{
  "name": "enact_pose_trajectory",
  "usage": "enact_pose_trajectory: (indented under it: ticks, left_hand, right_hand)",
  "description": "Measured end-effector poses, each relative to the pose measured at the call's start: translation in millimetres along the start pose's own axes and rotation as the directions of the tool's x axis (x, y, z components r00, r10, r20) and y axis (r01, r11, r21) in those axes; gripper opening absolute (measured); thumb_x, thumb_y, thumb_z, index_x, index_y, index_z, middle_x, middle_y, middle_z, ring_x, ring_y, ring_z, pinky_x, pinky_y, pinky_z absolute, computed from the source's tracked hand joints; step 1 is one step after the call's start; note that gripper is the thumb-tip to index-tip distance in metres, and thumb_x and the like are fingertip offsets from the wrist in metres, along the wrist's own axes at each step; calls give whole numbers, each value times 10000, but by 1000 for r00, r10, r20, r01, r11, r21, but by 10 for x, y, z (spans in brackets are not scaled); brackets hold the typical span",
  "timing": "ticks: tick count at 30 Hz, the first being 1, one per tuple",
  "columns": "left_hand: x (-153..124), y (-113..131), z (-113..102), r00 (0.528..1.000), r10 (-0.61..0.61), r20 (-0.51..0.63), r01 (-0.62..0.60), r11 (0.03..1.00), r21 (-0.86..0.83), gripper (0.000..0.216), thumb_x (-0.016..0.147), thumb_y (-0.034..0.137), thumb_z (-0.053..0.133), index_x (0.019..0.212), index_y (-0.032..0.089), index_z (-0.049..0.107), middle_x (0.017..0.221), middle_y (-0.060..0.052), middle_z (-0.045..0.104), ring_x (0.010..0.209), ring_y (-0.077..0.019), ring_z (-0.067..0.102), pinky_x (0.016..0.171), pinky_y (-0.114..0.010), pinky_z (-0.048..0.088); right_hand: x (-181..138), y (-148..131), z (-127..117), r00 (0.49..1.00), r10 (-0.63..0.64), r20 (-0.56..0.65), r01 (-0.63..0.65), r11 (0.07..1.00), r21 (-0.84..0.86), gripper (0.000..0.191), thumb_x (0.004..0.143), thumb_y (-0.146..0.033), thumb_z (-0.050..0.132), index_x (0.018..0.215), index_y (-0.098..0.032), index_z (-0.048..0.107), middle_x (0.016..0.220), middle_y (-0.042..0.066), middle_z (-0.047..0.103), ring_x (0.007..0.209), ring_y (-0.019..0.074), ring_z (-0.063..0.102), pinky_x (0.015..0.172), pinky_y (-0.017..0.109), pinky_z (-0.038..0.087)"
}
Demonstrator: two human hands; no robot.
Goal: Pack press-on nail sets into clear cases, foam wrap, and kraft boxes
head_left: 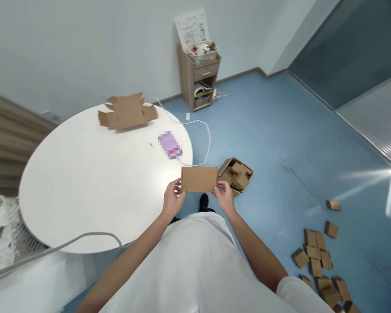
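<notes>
A small, flat cardboard box (199, 179) is held up in front of my body, its lid closed. My left hand (175, 196) grips its left end, with the thumb at the near corner and the fingers along the side. At the opposite end, my right hand (223, 196) holds the box the same way. An unfolded cardboard blank (128, 112) lies on the far part of the white oval table (101, 182). Nearer to the box, a purple pixelated object (170, 144) rests by the table's right edge.
On the floor just right of my hands stands an open carton (226, 167) with small boxes inside. Several small cardboard boxes (315, 266) lie scattered at lower right. A white cable (209, 134) loops off the table. A wooden cabinet (186, 80) stands against the wall.
</notes>
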State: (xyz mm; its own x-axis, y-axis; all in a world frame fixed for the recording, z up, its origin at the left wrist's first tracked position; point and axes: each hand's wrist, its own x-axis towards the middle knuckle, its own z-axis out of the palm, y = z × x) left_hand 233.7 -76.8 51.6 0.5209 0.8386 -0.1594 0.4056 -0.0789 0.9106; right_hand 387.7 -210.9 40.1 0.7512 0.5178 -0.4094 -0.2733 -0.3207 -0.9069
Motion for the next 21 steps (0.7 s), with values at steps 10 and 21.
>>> enact_pose_trajectory:
  ticks: [10, 21]
  left_hand:
    - [634, 377, 1585, 902, -32, 431, -44, 985, 166, 508, 669, 228, 603, 1159, 143, 500, 964, -78, 531, 740, -122, 538, 712, -302, 483]
    - [877, 542, 2300, 732, 10, 682, -200, 959, 202, 592, 694, 236, 580, 1259, 173, 415, 1268, -113, 447, 1053, -210, 510, 902, -343, 411]
  right_hand:
    - [387, 438, -1199, 928, -2, -373, 13, 1000, 26, 412, 666, -375, 578, 1020, -177, 502, 994, 70, 539, 662, 121, 583, 666, 306, 498]
    - [617, 546, -1624, 841, 27, -540, -5, 999, 42, 528, 692, -319, 552, 1187, -188, 420, 1290, 139, 353, 1087, 219, 514, 864, 325, 452]
